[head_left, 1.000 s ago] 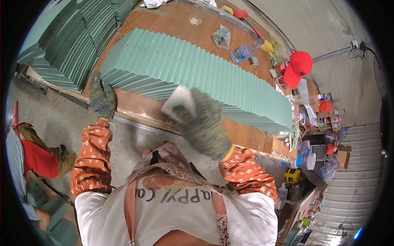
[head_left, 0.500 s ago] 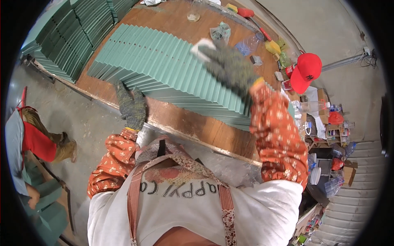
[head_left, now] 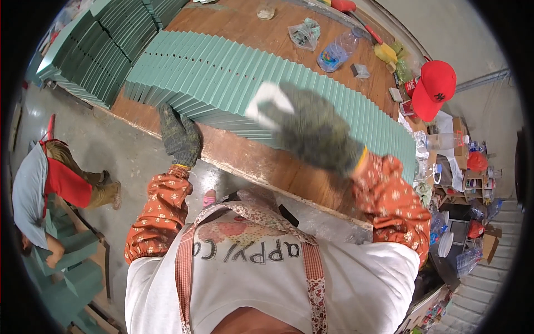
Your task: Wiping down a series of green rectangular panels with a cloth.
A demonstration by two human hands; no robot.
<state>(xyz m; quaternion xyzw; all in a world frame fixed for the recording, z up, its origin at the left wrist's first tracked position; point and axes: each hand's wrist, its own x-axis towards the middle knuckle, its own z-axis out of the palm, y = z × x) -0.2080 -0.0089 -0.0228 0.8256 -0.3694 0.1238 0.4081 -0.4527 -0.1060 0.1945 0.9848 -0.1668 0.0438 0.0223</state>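
Observation:
A long row of light green panels, overlapping like fallen dominoes, lies across the wooden table. My right hand, in a dark grey-green knit glove, is closed on a white cloth or soft pad and hovers over or touches the near edge of the row; which one, I cannot tell. Motion blurs its fingers a little. At the row's left end, my left hand, gloved the same way, rests with stretched fingers against the lower near side of the panels. It holds nothing visible.
More green panels stand stacked at the far left. Beyond the row sit a plastic bottle, a plastic bag and a small grey block. A red cap is at right. On the left, another person bends over green pieces.
My right hand, with the white pad, has come nearer to me, from the row's top toward its near edge. My left hand stays at the left end. The view has shifted slightly.

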